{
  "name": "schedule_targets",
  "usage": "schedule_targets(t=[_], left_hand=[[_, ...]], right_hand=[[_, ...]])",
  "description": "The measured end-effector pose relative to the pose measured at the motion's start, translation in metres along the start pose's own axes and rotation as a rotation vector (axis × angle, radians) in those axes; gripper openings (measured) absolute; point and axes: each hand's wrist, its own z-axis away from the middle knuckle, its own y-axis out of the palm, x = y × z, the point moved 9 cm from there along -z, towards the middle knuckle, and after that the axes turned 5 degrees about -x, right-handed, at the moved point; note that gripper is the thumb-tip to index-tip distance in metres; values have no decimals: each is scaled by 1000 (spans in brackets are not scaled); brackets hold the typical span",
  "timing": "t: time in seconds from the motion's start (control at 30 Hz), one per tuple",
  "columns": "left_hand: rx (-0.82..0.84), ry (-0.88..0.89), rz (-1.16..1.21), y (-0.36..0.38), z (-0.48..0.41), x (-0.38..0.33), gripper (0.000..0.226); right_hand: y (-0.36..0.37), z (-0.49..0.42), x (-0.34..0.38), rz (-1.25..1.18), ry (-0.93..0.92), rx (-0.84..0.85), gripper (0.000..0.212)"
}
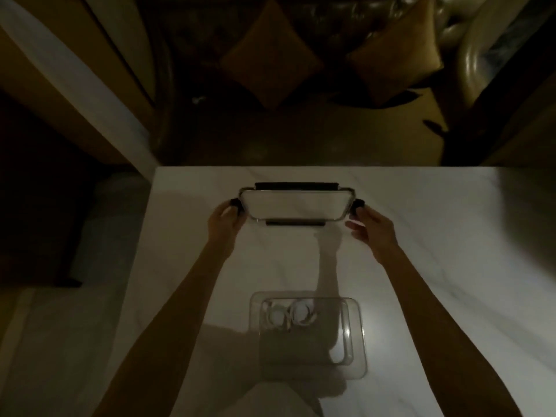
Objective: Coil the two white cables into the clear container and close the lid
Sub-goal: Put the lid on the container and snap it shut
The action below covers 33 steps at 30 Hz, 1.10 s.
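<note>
A clear lid with black clips on its sides is near the far edge of the white table. My left hand grips its left clip. My right hand is at its right clip, fingers curled around the tab. Nearer to me stands the clear container, open on top. Two coiled white cables lie side by side in its far left part. Whether the lid rests on the table or is lifted is unclear in the dim light.
The white marble-look table ends just behind the lid. Beyond it stands a dark sofa with two tan cushions. A white wall edge runs along the left. The room is dim.
</note>
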Motion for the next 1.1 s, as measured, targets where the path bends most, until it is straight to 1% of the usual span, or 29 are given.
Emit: schedule_targets(t=[0.07, 0.1, 0.17, 0.2, 0.23, 0.27, 0.3, 0.33, 0.37, 0.4, 0.47, 0.53, 0.57, 0.6, 0.63, 0.73, 0.8, 0.87, 0.97, 1.1], left_hand=[[65, 106, 87, 11, 27, -37, 16], [109, 118, 114, 16, 41, -53, 14], [244, 168, 168, 25, 69, -85, 17], [296, 199, 226, 25, 79, -98, 22], [325, 195, 258, 23, 86, -106, 25], [332, 193, 225, 20, 92, -111, 27], [306, 181, 152, 14, 96, -112, 33], [300, 176, 40, 7, 101, -106, 37], [307, 164, -64, 1, 106, -95, 36], [307, 161, -155, -6, 111, -79, 32], [222, 213, -385, -29, 125, -36, 25], [97, 253, -635, -54, 136, 15, 17], [74, 255, -740, -63, 141, 42, 9], [74, 248, -813, -70, 145, 68, 6], [70, 248, -862, -77, 148, 89, 15], [30, 286, -930, -87, 149, 128, 37], [30, 307, -987, -85, 149, 140, 42], [40, 272, -1045, -86, 148, 152, 38], [-16, 178, -1031, -97, 149, 166, 18], [-75, 146, -973, -103, 150, 174, 13]], right_hand=[[3, 27, 35, -187, -103, 66, 27], [6, 41, 51, -323, -133, 124, 29], [9, 70, 79, -600, -101, 252, 33], [9, 84, 90, -671, -84, 299, 36], [7, 97, 100, -667, -91, 323, 37], [1, 106, 106, -594, -121, 299, 32], [-8, 114, 108, -492, -161, 253, 27], [-15, 120, 103, -389, -181, 217, 27], [-22, 124, 92, -280, -174, 189, 33], [-29, 126, 74, -164, -145, 161, 40], [-50, 129, 24, 63, -66, 53, 42], [-72, 135, -30, 209, -17, -60, 34], [-81, 139, -55, 274, -8, -105, 31], [-88, 144, -76, 336, -8, -144, 28], [-93, 149, -92, 393, -19, -179, 26], [-95, 158, -115, 568, -88, -251, 19], [-91, 162, -122, 658, -124, -264, 16], [-90, 165, -131, 714, -137, -274, 20], [-97, 169, -149, 673, -108, -295, 16], [-110, 169, -166, 581, -20, -346, 30]])
